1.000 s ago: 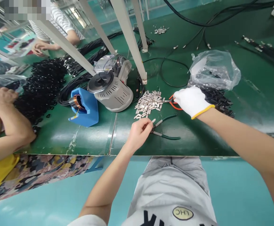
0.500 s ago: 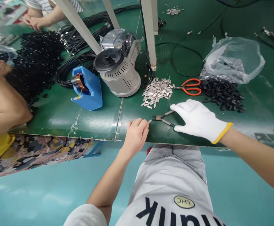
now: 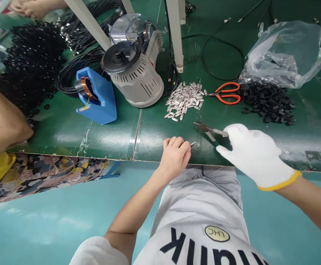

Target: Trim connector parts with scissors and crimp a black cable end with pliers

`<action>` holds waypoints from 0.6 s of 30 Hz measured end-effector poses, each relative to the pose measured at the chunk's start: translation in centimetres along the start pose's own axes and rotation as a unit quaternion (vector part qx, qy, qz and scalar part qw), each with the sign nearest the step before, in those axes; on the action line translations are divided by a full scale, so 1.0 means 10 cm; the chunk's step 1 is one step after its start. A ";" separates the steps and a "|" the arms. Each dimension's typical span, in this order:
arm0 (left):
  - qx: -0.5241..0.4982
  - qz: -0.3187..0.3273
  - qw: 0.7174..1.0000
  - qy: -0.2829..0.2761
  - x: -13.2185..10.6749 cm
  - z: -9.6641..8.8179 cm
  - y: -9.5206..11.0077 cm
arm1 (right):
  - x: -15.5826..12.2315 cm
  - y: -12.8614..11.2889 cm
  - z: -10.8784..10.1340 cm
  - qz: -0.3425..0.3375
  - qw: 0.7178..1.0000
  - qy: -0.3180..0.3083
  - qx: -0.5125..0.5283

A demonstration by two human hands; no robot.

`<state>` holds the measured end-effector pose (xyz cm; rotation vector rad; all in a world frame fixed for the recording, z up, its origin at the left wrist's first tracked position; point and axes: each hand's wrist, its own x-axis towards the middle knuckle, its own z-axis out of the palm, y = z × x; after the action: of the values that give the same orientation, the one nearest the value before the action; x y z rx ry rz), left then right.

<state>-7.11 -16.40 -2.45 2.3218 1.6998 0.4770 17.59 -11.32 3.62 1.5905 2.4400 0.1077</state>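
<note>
L hand (image 3: 175, 154) grip pinches a metal clip (image 3: 193, 144) at tabletop (image 3: 66, 132) front edge. R hand (image 3: 253, 154), gloved, grip wrapped on pliers (image 3: 208, 129).

Left hand (image 3: 175, 154): bare, fingers curled, thumb and forefinger pinched shut on a clip (image 3: 193, 144), which projects just beyond the fingertips. The wrist is held straight. The forearm is run back and down from the grip, with the elbow bent.

Right hand (image 3: 253, 154): gloved in white, fingers folded over the handles of pliers (image 3: 208, 129), the nose pointed away from the palm. The bare forearm is extended rearward and outward from the grip.
</note>
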 end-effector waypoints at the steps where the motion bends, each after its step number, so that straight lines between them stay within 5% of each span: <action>1: -0.002 0.004 1.000 -0.003 0.02 0.01 0.01 | -0.04 0.04 0.00 0.008 1.000 0.001 -0.007; 18: 0.107 0.017 0.994 -0.026 0.18 0.09 0.06 | 0.22 -0.10 -0.14 -0.026 0.992 -0.103 0.069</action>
<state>-5.76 -14.84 -2.83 2.4886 1.7676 0.2487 15.47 -9.63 4.43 1.5060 2.3690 -0.2285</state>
